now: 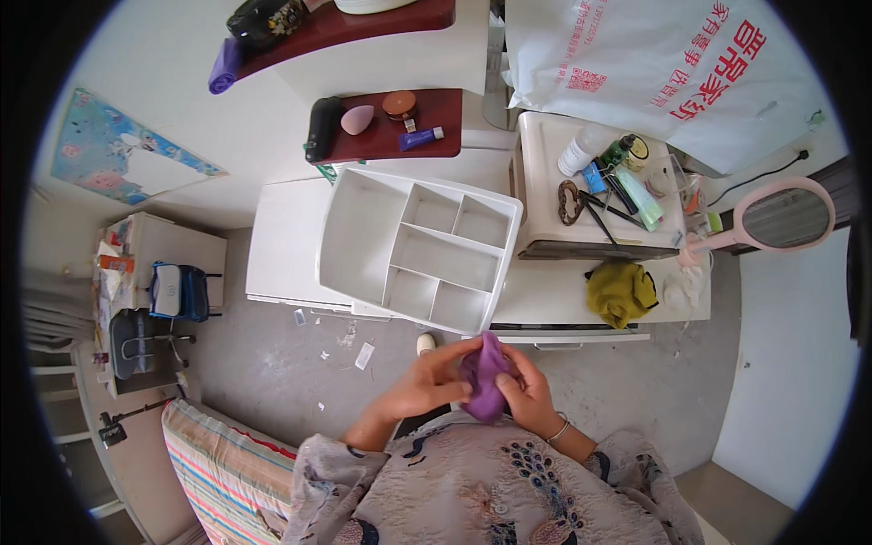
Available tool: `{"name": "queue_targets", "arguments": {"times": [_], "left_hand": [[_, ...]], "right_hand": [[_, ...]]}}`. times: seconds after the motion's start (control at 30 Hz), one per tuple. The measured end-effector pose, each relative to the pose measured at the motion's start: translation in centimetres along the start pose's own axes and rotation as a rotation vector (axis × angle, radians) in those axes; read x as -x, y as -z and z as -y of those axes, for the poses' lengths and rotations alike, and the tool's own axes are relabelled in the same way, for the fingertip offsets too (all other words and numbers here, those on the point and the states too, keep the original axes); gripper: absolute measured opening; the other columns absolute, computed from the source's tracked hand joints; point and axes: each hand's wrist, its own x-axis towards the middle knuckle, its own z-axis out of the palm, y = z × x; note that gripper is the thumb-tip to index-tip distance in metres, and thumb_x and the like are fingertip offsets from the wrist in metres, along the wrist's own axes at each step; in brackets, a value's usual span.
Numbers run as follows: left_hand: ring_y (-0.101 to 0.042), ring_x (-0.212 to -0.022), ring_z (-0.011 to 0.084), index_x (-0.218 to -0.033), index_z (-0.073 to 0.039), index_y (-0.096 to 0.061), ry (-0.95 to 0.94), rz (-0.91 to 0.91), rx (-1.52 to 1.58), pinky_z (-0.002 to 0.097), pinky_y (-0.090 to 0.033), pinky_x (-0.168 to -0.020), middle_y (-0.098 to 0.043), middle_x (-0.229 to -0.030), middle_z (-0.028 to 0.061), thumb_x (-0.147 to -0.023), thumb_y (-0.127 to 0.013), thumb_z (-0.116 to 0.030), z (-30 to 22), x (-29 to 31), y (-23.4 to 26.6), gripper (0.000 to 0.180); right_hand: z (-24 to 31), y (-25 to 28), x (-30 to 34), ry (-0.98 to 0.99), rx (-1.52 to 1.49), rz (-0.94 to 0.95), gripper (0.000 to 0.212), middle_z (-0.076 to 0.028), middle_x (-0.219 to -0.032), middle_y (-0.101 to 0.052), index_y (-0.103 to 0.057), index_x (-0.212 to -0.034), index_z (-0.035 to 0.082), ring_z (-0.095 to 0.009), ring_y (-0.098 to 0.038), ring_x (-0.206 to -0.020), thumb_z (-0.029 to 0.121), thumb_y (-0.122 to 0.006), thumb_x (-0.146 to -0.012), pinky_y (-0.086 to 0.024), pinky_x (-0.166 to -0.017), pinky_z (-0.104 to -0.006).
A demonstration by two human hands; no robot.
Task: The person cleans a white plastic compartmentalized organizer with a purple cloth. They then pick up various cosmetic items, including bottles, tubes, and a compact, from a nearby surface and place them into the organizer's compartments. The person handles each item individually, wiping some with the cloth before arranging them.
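Close in front of my body, a crumpled purple cloth (490, 381) is held between both hands. My left hand (433, 377) grips its left side, with thumb and fingers pressed on the fabric. On the other side my right hand (530, 391) pinches it, thumb on top; a bracelet circles that wrist. Just beyond the hands, a white compartment tray (359, 227) rests at an angle on the white cabinet top, its several compartments bare. The cloth's exact kind cannot be made out.
A cream drawer box (545, 200) at the right carries bottles, tubes and a hair claw (569, 202). An olive-green cloth (620, 294) lies in front of it, near a pink mirror (783, 218). Dark red shelves (445, 136) hold small items. A striped mattress (222, 472) stands lower left.
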Motion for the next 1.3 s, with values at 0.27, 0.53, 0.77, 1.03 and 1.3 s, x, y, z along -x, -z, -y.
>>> {"name": "queue_targets", "arguments": {"times": [0.27, 0.53, 0.77, 1.03, 1.3], "left_hand": [[-0.06, -0.086, 0.0211, -0.108, -0.002, -0.06, -0.617, -0.655, -0.917, 0.0308, -0.047, -0.075, -0.063, -0.098, 0.0116, -0.076, -0.059, 0.006, -4.9, -0.2, 12.4, 0.033], [-0.042, -0.122, 0.0381, -0.124, -0.007, -0.052, -0.68, -0.52, -1.493, 0.0451, -0.037, -0.096, -0.041, -0.135, 0.0199, -0.073, -0.068, -0.016, -4.9, -2.5, 16.1, 0.054], [-0.048, -0.113, 0.038, -0.127, -0.006, -0.048, -0.631, -0.447, -1.468, 0.0446, -0.043, -0.088, -0.042, -0.134, 0.0218, -0.076, -0.063, -0.012, -4.6, -3.1, 18.2, 0.053], [-0.051, -0.109, 0.0359, -0.126, -0.007, -0.05, -0.617, -0.554, -1.474, 0.0412, -0.046, -0.081, -0.048, -0.129, 0.0174, -0.075, -0.062, -0.01, -4.3, -3.5, 19.0, 0.052], [-0.046, -0.118, 0.0339, -0.125, -0.011, -0.053, -0.66, -0.649, -1.491, 0.0447, -0.037, -0.091, -0.05, -0.127, 0.0156, -0.076, -0.06, -0.01, -4.9, -3.0, 19.0, 0.049]], "right_hand": [[4.9, -7.4, -4.1, 0.319, 0.701, -0.322, 0.039, -0.015, -0.105, -0.059, -0.051, -0.112, 0.004, -0.02, -0.059, -0.092, 0.011, -0.069, -0.078, -0.047, -0.082, -0.0295], [2.7, -15.1, -10.9, -0.026, 1.466, -0.279, 0.034, -0.012, -0.102, -0.055, -0.055, -0.113, 0.007, -0.031, -0.062, -0.082, 0.011, -0.059, -0.08, -0.052, -0.064, -0.0401], [0.1, -16.0, -13.4, 0.094, 1.495, -0.39, 0.027, -0.008, -0.099, -0.057, -0.059, -0.108, 0.008, -0.028, -0.063, -0.074, 0.015, -0.056, -0.082, -0.052, -0.06, -0.0398], [2.5, -14.4, -16.3, -0.114, 1.456, 0.077, 0.014, -0.015, -0.085, -0.064, -0.067, -0.08, 0.007, -0.033, -0.064, -0.074, 0.014, -0.058, -0.073, -0.052, -0.068, -0.044], [7.0, -16.3, -19.6, -0.556, 1.628, 0.581, 0.015, -0.015, -0.081, -0.066, -0.067, -0.08, 0.01, -0.033, -0.064, -0.078, 0.012, -0.055, -0.073, -0.05, -0.069, -0.0407]]}}
